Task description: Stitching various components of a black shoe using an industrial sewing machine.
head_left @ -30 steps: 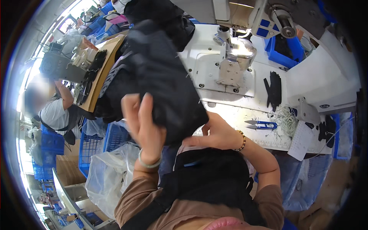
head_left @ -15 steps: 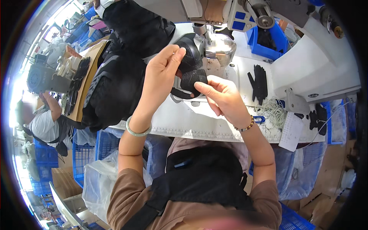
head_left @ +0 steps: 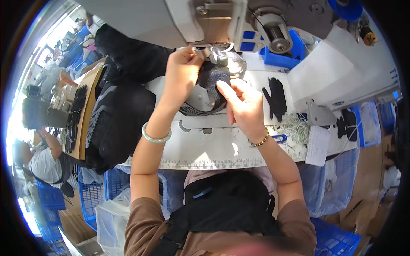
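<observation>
A curved black fabric piece point(head_left: 214, 77) lies against the sewing machine's work point, below its white head point(head_left: 213, 23). At the piece's upper left, my left hand point(head_left: 184, 70) is closed with fingertips pinched on its edge, right beside the presser area. My right hand point(head_left: 244, 102) pinches the right side of the same piece between thumb and fingers. A dark strip of it curves down and left, just above the white table point(head_left: 200, 147). The needle itself is hidden behind my left fingers and the machine head.
Black bags point(head_left: 121, 121) are piled at the left. To the right lie black strips point(head_left: 276, 99), tangled pale cord point(head_left: 294, 127), a blue thread snipper point(head_left: 279, 138) and a white paper point(head_left: 317, 146). A blue bin point(head_left: 282, 59) stands behind. Another person point(head_left: 47, 164) sits far left.
The black piece has gone from being held in front of the machine to up against its work point. My left hand has moved in beside the presser; the machine head appears larger and lower.
</observation>
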Motion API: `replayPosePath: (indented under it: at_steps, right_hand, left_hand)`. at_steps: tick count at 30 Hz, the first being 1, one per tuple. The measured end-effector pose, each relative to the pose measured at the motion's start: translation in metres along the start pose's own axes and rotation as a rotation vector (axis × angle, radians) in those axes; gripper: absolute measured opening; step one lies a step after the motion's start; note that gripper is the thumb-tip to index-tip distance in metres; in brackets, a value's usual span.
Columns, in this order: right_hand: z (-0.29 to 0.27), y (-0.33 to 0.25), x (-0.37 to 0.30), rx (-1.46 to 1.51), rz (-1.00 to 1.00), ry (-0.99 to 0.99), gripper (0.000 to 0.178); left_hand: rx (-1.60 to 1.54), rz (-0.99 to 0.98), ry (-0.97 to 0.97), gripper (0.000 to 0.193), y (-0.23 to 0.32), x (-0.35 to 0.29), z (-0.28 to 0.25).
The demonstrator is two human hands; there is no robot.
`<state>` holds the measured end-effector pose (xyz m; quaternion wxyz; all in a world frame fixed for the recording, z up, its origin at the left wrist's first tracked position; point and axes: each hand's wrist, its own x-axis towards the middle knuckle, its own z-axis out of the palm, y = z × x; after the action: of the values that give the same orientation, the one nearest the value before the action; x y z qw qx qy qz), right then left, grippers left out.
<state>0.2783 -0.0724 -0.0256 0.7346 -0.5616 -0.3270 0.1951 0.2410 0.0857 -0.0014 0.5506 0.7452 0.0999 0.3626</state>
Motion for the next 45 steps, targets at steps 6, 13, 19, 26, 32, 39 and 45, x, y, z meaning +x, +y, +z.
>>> replayPosePath:
  at_steps: [6,13,19,26,32,39,45]
  right_hand:
    - [-0.009,0.001,0.0,-0.022,0.018,-0.05,0.017]
    - [-0.122,0.046,-0.003,-0.968,-0.211,0.188,0.017]
    - [-0.141,0.053,-0.009,-1.253,0.022,0.027,0.015]
    - [-0.085,0.029,-0.039,-1.147,-0.322,0.004,0.017]
    - [-0.059,0.018,-0.07,-0.827,-0.12,-0.203,0.024]
    - [-0.083,0.022,-0.057,0.176,0.564,-0.298,0.016]
    - [-0.073,0.017,-0.058,0.247,0.529,-0.277,0.014]
  left_hand:
    - [-0.024,-0.036,0.022,0.017,0.016,-0.004,-0.003]
    - [0.564,0.469,-0.114,0.01,0.023,-0.069,-0.023]
    - [0.765,0.748,0.083,0.019,0.002,-0.082,-0.005]
    - [0.346,0.285,-0.261,0.019,-0.005,-0.131,0.032]
    - [-0.249,-0.335,-0.243,0.016,-0.022,-0.123,0.042]
    - [-0.35,-0.447,-0.251,0.015,-0.018,-0.124,0.035]
    - [0.547,0.576,-0.006,0.032,-0.024,-0.137,0.029]
